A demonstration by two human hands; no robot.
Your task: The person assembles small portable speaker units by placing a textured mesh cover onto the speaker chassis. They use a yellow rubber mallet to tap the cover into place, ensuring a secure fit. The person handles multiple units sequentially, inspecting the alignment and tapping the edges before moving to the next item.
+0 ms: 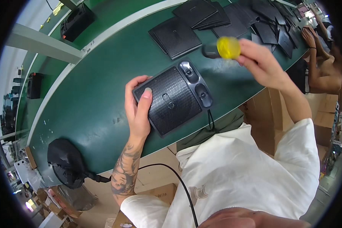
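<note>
With fingers of the left hand (138, 108), gripping the black unit (169, 102) by its left edge, over the green table (91, 125); with those of the right hand (263, 64), pinching a blurred yellow object (228, 48), right of the unit, near black panels (176, 38).

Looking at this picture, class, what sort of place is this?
Probably a factory workshop: there's a long green worktable, many similar black textured panels piled on it, and another person near its right end.
</note>
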